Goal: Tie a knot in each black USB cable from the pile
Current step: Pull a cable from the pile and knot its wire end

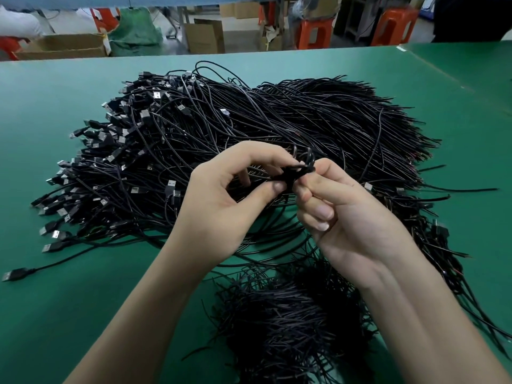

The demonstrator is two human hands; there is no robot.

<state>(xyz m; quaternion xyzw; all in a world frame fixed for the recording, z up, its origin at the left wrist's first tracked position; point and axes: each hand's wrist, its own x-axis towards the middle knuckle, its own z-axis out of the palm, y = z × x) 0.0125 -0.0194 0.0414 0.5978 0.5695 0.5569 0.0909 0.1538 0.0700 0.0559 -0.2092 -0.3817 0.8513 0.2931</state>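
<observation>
Head view: left hand [232,195] and right hand [343,214] above pile [263,128], both grips pinching black USB cable [297,169], thin, glossy, bunched into small blurred loop between fingertips. Pile covers green tabletop [55,106]; silver plugs fan along pile's left side.

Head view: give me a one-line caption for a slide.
Left hand and right hand pinch a looped black USB cable above the pile on a green table.

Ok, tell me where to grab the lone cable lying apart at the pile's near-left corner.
I'd grip its plug, coming from above on the left with the left hand once that frees the held cable. The plug lies flat on the green table, apart from the pile, leaving both long sides free to pinch.
</observation>
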